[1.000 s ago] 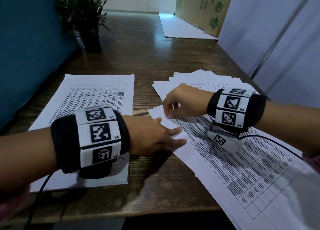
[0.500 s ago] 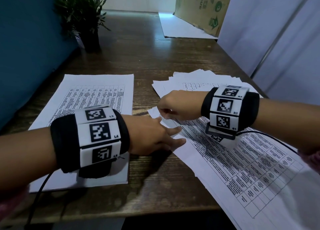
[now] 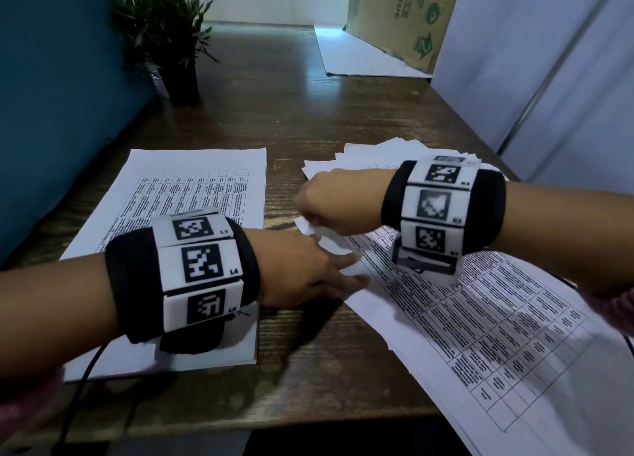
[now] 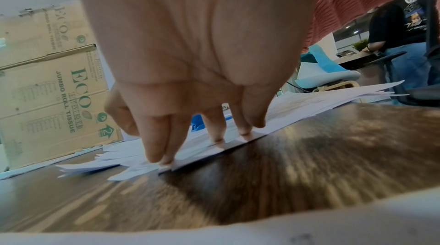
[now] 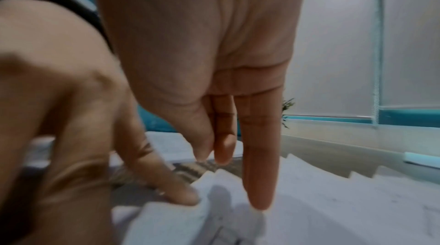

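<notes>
Head view: table [image 3: 308,129] under my L hand [image 3: 302,270] & R hand [image 3: 339,201], paper pile [image 3: 480,335] below R wrist. L hand flat, fingers straight, pressing pile's edge. R hand curled just beyond L fingertips, over top sheet's lifted corner [image 3: 307,228]; pinching or only touching, can't tell.

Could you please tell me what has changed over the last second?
The right hand slid left to the corner of the top sheet, which now curls up under its fingertip. The left hand stayed pressing that sheet's edge; the left sheet did not move.
</notes>
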Motion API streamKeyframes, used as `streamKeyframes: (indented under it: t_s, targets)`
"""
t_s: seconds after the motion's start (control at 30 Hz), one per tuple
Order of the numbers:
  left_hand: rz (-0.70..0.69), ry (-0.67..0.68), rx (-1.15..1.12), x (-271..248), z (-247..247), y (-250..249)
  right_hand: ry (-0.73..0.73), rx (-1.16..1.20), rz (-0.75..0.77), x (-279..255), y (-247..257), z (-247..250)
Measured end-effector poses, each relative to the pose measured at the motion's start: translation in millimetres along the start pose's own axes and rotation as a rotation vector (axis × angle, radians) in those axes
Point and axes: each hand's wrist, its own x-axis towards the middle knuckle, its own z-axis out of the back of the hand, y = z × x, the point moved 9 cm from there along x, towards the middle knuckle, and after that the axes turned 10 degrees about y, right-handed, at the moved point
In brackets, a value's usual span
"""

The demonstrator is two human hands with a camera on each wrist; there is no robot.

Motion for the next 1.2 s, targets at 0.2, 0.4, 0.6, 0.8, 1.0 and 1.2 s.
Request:
streamKeyframes:
  t_s: [0.2, 0.4, 0.6, 0.8, 1.0, 1.2]
  targets:
    - [0.006, 0.004, -0.009, 1.5, -0.1, 1.4, -0.12, 0.276, -0.237, -28.9, -81.9, 4.6]
    - [-0.006, -0.015, -0.023, 6.3, -3.5, 5.5, -0.051, 0.33, -0.358, -43.4, -112.0, -22.7]
    - [0.008, 0.0, -0.038, 4.1, -3.1, 4.2, -0.052, 0.28, -0.377, -38.9, -109.7, -32.1]
    - [0.003, 0.004, -0.038, 5.3, -3.9, 5.0, -0.02, 0.272, -0.343, -33.5, -106.3, -34.7]
    - [0.015, 0.013, -0.018, 3.2, -2.6, 3.7, 0.027, 0.232, -0.308, -28.2, -98.0, -43.9]
    - [0.018, 0.021, -0.001, 3.9, -4.0, 4.2, 0.111, 0.273, -0.296, -26.7, -98.1, -57.2]
